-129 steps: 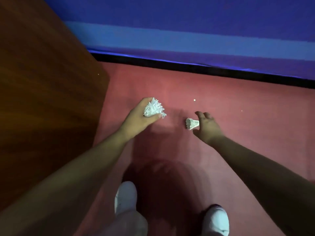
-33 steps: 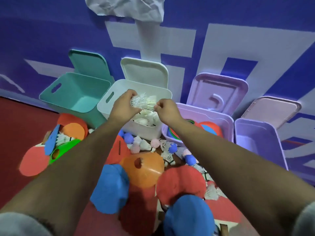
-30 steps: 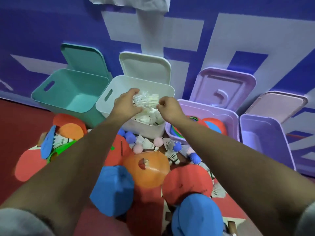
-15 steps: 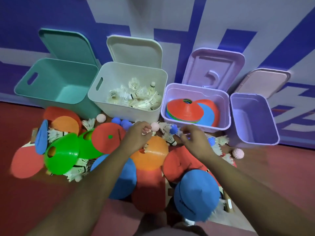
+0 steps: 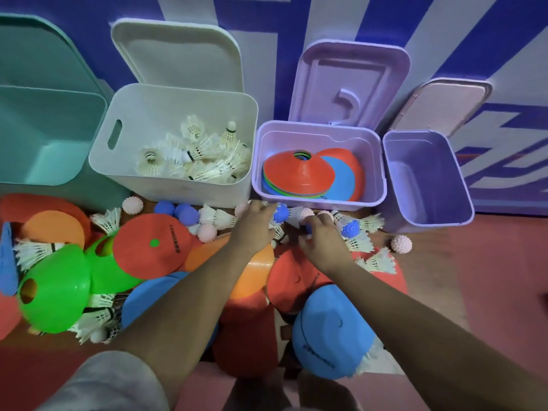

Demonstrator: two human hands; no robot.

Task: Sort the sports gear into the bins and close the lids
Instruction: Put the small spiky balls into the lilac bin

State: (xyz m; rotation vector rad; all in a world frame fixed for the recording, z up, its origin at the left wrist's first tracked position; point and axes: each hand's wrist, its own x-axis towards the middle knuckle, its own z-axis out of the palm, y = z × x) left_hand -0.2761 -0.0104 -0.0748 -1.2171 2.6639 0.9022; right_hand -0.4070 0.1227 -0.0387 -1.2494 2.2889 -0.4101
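Partly complete: shuttlecocks (image 5: 204, 161) in white bin (image 5: 175, 194), disc cones (image 5: 299, 170) in lilac bin (image 5: 317, 204), mid-frame. Remaining: floor pile (image 5: 151, 247) below, lids (image 5: 178, 54) open. Left grip (image 5: 255, 226), right grip (image 5: 323, 238) at blue spiky balls (image 5: 280, 213); clasp indiscernible.

**Inspector:** The bins are being logged from the left: a teal bin (image 5: 44, 137), a white bin (image 5: 178, 191), a lilac bin (image 5: 376, 161) and a purple bin (image 5: 430, 173).

**Clerk:** The shuttlecocks (image 5: 201, 155) in the white bin are being recorded as white with black bands. The top cone (image 5: 299, 170) in the lilac bin is being noted as orange-red, with blue and green edges beneath it.

**Inspector:** On the red floor (image 5: 504, 262), a green cone (image 5: 56, 289), a blue cone (image 5: 329, 330) and an orange cone (image 5: 53, 229) are being entered.

**Clerk:** A blue spiked ball (image 5: 280, 213) and a pink spiked ball (image 5: 401, 244) are being listed. The wall (image 5: 281, 25) is being marked as blue with white stripes.
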